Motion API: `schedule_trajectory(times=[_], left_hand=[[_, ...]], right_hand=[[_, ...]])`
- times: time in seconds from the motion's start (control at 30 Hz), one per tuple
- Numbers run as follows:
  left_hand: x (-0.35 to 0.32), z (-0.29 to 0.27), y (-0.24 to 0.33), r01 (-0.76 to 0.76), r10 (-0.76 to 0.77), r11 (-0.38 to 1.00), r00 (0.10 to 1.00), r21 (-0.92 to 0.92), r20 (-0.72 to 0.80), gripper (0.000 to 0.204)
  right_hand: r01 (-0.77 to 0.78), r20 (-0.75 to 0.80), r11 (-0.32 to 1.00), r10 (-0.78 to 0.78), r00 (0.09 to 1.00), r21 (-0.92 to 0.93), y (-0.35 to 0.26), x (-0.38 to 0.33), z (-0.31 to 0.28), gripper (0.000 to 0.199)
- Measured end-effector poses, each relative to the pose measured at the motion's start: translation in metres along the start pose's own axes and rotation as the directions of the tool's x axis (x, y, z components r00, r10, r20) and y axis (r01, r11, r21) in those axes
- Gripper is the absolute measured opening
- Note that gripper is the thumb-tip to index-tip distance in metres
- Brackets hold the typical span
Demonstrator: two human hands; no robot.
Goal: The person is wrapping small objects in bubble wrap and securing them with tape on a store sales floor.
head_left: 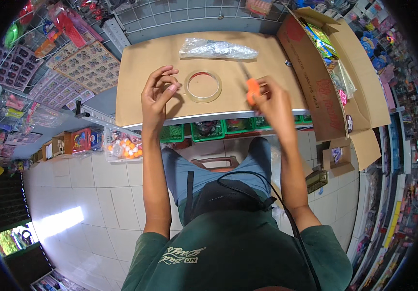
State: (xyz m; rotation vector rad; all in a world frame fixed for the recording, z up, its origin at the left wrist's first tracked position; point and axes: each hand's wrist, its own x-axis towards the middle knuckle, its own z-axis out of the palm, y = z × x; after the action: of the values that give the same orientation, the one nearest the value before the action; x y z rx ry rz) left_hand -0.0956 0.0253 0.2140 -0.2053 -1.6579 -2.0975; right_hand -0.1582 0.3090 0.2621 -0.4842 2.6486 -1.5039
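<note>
Head view, looking straight down: the person sits at a brown cardboard-topped table (pixel 136 63), and both hands are up over its near edge. The left hand (pixel 156 92) hovers at about nine o'clock from the roll of clear tape (pixel 203 87), fingers curled loosely with the thumb and forefinger tips drawn close together, as if pinching something small; whether anything sits between them cannot be made out. It is not touching the roll, just beside it.

Over at three o'clock from the tape, the right hand (pixel 272 99) is closed around the orange handles of a pair of scissors (pixel 250 87). The dark blades point up toward eleven o'clock, and their tip lies on the table near the roll's right side, not touching it.

The tape roll itself lies flat on the table, right between the two hands, its ring open to the camera.

At twelve o'clock from the tape, toward the far edge, a clear plastic bag (pixel 217 49) lies lengthwise. At two o'clock, off the table's right end, an open cardboard box (pixel 315 82) holds colourful packets. Under the table's front edge runs a row of green baskets (pixel 209 130), and at seven o'clock a clear bag of orange balls (pixel 124 145) hangs near the white tiled floor.
</note>
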Motion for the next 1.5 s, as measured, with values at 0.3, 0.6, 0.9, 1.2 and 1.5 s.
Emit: schedule_trajectory(times=[0.3, 0.6, 0.9, 1.2, 1.5], left_hand=[[0.0, -0.001, -0.003, 0.023, -0.022, 0.999, 1.0, 0.036, -0.002, 0.044], [-0.002, 0.001, -0.004, 0.012, -0.012, 0.998, 1.0, 0.063, -0.003, 0.043], [-0.002, 0.002, 0.0, 0.03, -0.035, 0.99, 0.999, 0.139, 0.038, 0.044], [-0.001, 0.004, -0.001, 0.06, -0.079, 0.978, 0.993, 0.2, 0.09, 0.044], [-0.003, 0.009, 0.0, 0.082, -0.11, 0.972, 0.987, 0.221, 0.12, 0.04]], right_hand=[[-0.181, 0.099, 0.822, 0.275, 0.956, -0.539, 0.023, 0.057, -0.06, 0.015], [-0.067, 0.342, 0.751, 0.377, 0.861, -0.657, 0.007, 0.089, -0.064, 0.018], [-0.041, 0.418, 0.981, -0.043, 0.908, 0.191, -0.033, 0.046, 0.016, 0.037], [-0.185, 0.526, 0.865, -0.103, 0.844, 0.467, -0.019, 0.045, 0.075, 0.021], [-0.16, 0.437, 0.849, -0.091, 0.895, 0.504, -0.006, 0.04, 0.075, 0.019]])
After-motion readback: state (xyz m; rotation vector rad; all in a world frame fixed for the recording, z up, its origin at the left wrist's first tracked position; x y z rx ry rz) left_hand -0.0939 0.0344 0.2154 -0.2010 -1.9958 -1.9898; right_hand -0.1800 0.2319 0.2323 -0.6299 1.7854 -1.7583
